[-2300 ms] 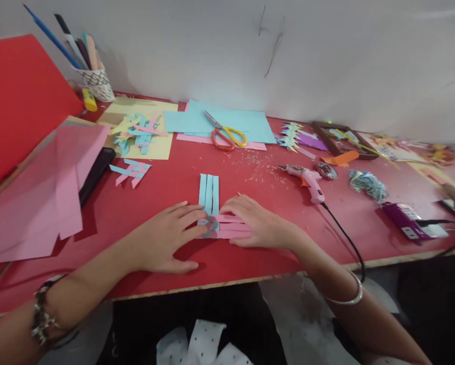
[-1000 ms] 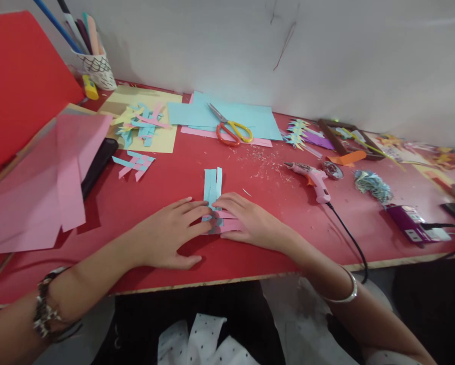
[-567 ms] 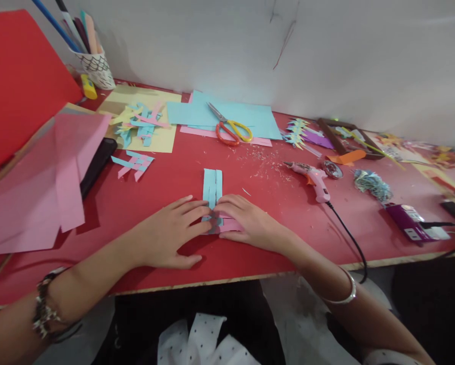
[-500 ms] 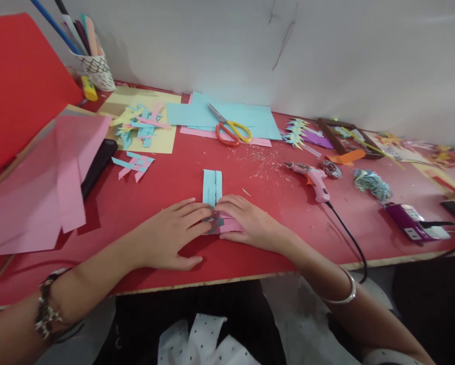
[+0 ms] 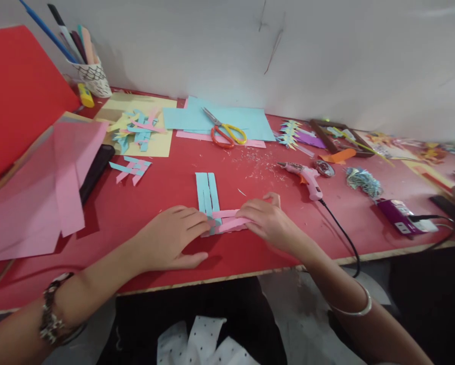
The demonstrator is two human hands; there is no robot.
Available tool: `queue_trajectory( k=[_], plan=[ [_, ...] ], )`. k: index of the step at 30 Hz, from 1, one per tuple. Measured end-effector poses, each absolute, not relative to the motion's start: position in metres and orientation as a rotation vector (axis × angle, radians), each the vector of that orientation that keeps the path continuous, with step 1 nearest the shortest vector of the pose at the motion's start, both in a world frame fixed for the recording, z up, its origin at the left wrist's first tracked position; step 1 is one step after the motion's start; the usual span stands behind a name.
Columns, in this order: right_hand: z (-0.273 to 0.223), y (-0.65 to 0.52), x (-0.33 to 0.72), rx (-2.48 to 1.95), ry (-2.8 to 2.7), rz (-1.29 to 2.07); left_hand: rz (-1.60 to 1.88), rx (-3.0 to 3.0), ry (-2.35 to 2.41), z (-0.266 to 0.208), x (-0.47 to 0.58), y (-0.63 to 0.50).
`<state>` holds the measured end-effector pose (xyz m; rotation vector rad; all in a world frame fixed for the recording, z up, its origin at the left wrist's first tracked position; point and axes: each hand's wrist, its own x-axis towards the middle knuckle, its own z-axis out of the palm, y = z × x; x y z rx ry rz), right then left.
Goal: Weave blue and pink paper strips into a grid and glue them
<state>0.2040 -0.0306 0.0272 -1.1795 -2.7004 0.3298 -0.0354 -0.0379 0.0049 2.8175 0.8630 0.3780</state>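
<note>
On the red table [image 5: 250,253], two hands work at crossed paper strips.

Near the front edge, the left hand [image 5: 170,238] lies flat, fingers spread, pressing the crossing of the blue strips [image 5: 206,192] and pink strips [image 5: 227,221]. The right hand [image 5: 271,223] pinches the pink strips' free ends. Scissors [image 5: 225,132] lie well behind on blue paper; a glue gun [image 5: 305,177] rests to the right.

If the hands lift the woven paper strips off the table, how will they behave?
Probably floppy and very light: the blue strips and pink strips are thin cut paper. The weave looks loose, so strips may slide apart; the left hand presses the crossing while the right hand grips the pink ends.
</note>
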Motion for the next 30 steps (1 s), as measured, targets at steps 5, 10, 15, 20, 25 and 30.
queue_trajectory(
  k=[5,10,15,20,25,30],
  plan=[
    [0.039,-0.031,0.192,-1.206,-2.571,0.523,0.46,2.738,1.076,0.012,-0.018,-0.038],
    [0.048,-0.029,0.171,-1.039,-2.55,0.722,0.454,2.787,1.313,0.017,-0.003,-0.04],
    [0.052,-0.033,0.167,-0.919,-2.488,0.744,0.361,2.772,1.419,0.02,0.0,-0.038],
    [0.049,-0.025,0.206,-1.052,-2.292,0.571,0.291,2.722,1.486,0.021,-0.002,-0.038],
    [0.024,-0.006,0.282,-1.727,-1.94,-0.149,0.411,2.672,1.502,0.017,-0.006,-0.04],
    [0.007,0.005,0.327,-2.273,-1.689,-0.343,0.405,2.633,1.497,0.016,-0.009,-0.039]
  ],
)
